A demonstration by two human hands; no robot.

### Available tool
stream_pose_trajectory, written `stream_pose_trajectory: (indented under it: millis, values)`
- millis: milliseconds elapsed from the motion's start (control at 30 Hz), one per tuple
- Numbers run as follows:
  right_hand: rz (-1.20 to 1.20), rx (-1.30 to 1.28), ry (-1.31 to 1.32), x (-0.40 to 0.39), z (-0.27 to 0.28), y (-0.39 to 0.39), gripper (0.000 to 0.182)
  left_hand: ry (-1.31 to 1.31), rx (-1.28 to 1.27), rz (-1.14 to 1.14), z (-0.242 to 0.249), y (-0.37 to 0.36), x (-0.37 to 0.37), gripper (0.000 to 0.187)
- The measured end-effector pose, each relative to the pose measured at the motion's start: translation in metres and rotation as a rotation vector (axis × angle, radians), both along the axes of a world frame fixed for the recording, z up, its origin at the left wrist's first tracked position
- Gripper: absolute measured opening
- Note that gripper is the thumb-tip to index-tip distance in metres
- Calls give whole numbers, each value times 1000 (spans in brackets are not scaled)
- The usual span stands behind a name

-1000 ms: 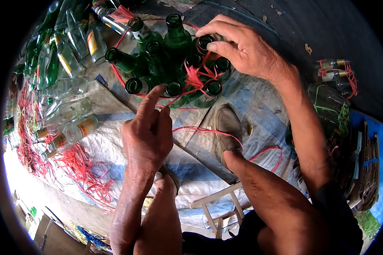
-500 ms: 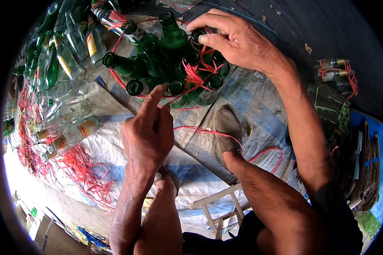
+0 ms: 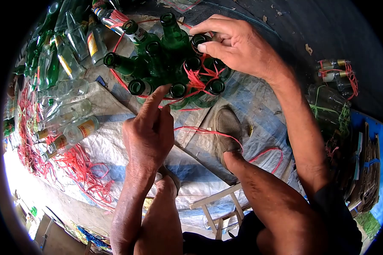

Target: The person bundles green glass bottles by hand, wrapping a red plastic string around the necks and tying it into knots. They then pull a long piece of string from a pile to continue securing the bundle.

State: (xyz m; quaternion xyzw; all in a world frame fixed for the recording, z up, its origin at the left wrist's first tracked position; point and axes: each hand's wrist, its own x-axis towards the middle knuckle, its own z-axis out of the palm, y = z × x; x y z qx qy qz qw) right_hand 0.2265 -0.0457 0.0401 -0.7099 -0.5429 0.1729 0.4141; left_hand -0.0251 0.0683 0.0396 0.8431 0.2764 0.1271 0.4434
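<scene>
Several green glass bottles [image 3: 156, 63] stand upright in a cluster, ringed by red plastic string [image 3: 195, 79] that is bunched among the necks at the right. My left hand [image 3: 149, 131] is at the front of the cluster. Its index finger reaches out to a front bottle's neck [image 3: 178, 90] while the other fingers are curled; loose red string comes out at the hand's edge, though the grip itself is partly hidden. At the far right of the cluster my right hand [image 3: 238, 44] has thumb and fingers around the mouth of a green bottle [image 3: 199, 39].
Clear bottles [image 3: 81, 129] and more green ones lie at the left, beside a red string heap [image 3: 83, 170]. My shoe [image 3: 227, 125] rests on the tarp [image 3: 259, 106], with string trailing across it. Tied small bottles [image 3: 334, 75] and stacked cardboard [image 3: 366, 170] are at the right.
My right hand and the bottle mouth it holds have moved slightly down and to the right. The front bottles have shifted a little to the right. My left hand is almost still.
</scene>
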Motion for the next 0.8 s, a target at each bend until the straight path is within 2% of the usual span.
stream_pose_trajectory:
  millis: [300,400,800]
  values:
    - [-144,-127,-120,-7,16,10,24,-16,-17,-22,-2,-1,2,42]
    - [-150,24,-192,-7,4,16,24,5,17,-32,1,0,3,41]
    - [-208,112,-262,-7,-9,25,22,-10,57,-13,-1,-1,7,38]
